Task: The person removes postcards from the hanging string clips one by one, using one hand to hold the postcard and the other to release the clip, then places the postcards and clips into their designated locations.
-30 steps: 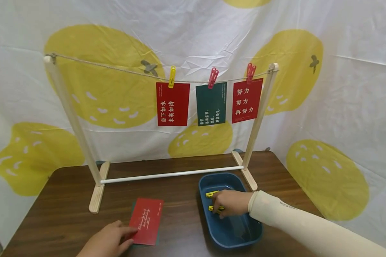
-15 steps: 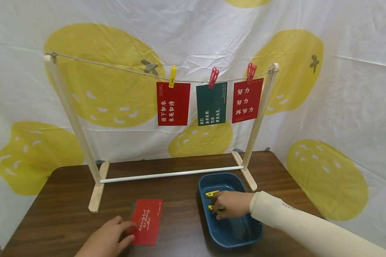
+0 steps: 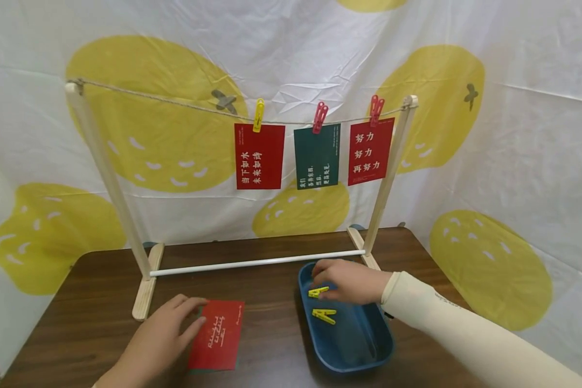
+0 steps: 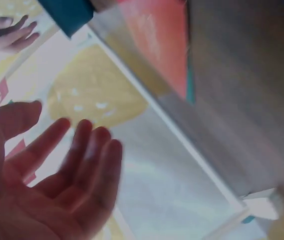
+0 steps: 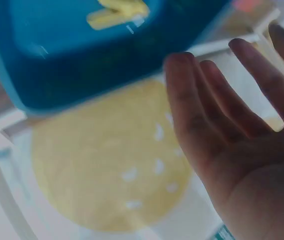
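Observation:
My left hand (image 3: 157,337) hovers at the left edge of a red card (image 3: 218,337) with white script, which lies on a green card on the table. In the left wrist view, the left hand (image 4: 64,170) has loosely bent, spread fingers and holds nothing. My right hand (image 3: 351,280) is over the far part of a blue bin (image 3: 354,364). Its fingers are relaxed and hold nothing in the right wrist view. Two yellow clothespins lie in the bin: one clothespin (image 3: 324,316) in full sight, the other clothespin (image 3: 317,292) near the right fingertips.
A wooden frame (image 3: 111,183) with a string (image 3: 165,101) stands behind. From the string hang a red card (image 3: 260,156) on a yellow clothespin, a green card (image 3: 317,156) and another red card (image 3: 371,151) on pink clothespins. A white rod (image 3: 257,263) joins the frame's feet.
My right hand has risen off the clothespins and moved toward the bin's far end. My left hand has shifted up and away from the card's lower left edge.

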Demonstrator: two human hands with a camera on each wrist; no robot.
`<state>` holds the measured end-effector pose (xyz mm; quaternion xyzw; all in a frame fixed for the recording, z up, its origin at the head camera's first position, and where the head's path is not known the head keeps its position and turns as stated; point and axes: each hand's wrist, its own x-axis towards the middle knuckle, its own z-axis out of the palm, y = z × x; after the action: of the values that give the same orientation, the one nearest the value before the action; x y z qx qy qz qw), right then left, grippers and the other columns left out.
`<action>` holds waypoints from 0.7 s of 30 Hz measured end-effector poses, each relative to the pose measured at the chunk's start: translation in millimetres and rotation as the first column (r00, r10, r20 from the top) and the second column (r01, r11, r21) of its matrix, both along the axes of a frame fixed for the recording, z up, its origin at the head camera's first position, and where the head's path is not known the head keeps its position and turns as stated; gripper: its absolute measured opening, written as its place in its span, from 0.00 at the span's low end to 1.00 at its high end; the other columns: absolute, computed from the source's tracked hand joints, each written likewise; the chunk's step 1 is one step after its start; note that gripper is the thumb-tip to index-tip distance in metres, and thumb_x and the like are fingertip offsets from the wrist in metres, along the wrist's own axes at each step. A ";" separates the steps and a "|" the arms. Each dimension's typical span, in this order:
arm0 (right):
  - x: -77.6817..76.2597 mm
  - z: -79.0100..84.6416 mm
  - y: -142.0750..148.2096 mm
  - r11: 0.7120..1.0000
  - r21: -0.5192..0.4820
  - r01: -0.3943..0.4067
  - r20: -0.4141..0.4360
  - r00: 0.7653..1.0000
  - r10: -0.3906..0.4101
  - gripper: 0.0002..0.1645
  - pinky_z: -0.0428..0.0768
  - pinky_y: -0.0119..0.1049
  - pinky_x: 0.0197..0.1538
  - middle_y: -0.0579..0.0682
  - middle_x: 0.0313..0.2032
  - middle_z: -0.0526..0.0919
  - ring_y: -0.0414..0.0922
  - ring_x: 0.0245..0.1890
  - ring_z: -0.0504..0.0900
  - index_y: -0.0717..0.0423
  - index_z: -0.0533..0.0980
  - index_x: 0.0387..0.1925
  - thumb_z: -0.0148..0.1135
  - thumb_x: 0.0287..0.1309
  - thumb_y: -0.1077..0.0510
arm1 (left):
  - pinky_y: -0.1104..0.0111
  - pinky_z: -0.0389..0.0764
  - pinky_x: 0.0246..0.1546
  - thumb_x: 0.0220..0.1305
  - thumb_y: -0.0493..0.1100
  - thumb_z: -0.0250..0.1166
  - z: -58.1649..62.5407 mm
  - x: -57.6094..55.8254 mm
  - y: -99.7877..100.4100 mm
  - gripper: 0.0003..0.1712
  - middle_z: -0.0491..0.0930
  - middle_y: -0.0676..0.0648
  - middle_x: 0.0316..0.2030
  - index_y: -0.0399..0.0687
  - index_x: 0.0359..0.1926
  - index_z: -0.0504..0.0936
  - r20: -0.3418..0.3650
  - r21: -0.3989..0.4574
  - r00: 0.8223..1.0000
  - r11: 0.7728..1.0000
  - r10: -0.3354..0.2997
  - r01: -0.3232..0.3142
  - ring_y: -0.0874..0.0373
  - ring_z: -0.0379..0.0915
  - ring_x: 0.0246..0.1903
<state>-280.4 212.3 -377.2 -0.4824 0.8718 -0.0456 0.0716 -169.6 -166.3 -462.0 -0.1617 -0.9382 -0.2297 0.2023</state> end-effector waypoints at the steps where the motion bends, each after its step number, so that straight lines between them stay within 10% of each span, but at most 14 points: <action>1: -1.4 7.2 -3.0 1.000 -0.027 -0.003 -0.032 0.999 0.002 0.18 0.81 0.35 0.55 0.48 0.55 0.78 0.41 0.54 0.80 0.51 0.82 0.56 0.66 0.68 0.51 | 0.68 0.78 0.31 0.62 0.41 0.73 3.6 -4.7 0.4 0.16 0.77 0.59 0.35 0.53 0.51 0.84 -0.047 0.013 0.999 1.000 -0.002 0.002 0.67 0.72 0.31; 8: -12.6 62.7 -24.7 0.966 -0.258 0.005 -0.171 0.984 -0.051 0.26 0.83 0.35 0.50 0.46 0.55 0.81 0.40 0.47 0.81 0.51 0.76 0.64 0.68 0.65 0.56 | 0.63 0.84 0.34 0.66 0.39 0.69 35.9 -53.6 10.5 0.15 0.80 0.55 0.34 0.47 0.53 0.82 -0.250 0.172 0.968 0.984 0.003 0.042 0.63 0.77 0.33; 15: -17.9 113.2 -45.7 0.862 -0.507 -0.009 -0.223 0.967 -0.121 0.28 0.86 0.35 0.42 0.48 0.55 0.82 0.40 0.42 0.83 0.51 0.76 0.63 0.70 0.62 0.61 | 0.58 0.84 0.34 0.70 0.40 0.65 61.0 -104.8 26.1 0.14 0.83 0.47 0.36 0.42 0.54 0.81 -0.292 0.377 0.954 0.925 0.067 0.050 0.55 0.81 0.36; 21: -21.7 141.6 -60.9 0.788 -0.613 -0.060 -0.303 0.939 -0.165 0.24 0.85 0.33 0.43 0.45 0.54 0.81 0.36 0.41 0.82 0.50 0.77 0.61 0.67 0.65 0.61 | 0.56 0.85 0.37 0.71 0.43 0.65 74.2 -126.7 32.2 0.16 0.84 0.46 0.40 0.43 0.56 0.79 -0.259 0.487 0.959 0.873 0.110 0.032 0.54 0.82 0.41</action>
<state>-302.2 151.5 -235.6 -0.4550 0.8215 -0.2439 -0.2422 -296.3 -134.1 -387.8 -0.1170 -0.8152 -0.4289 0.3713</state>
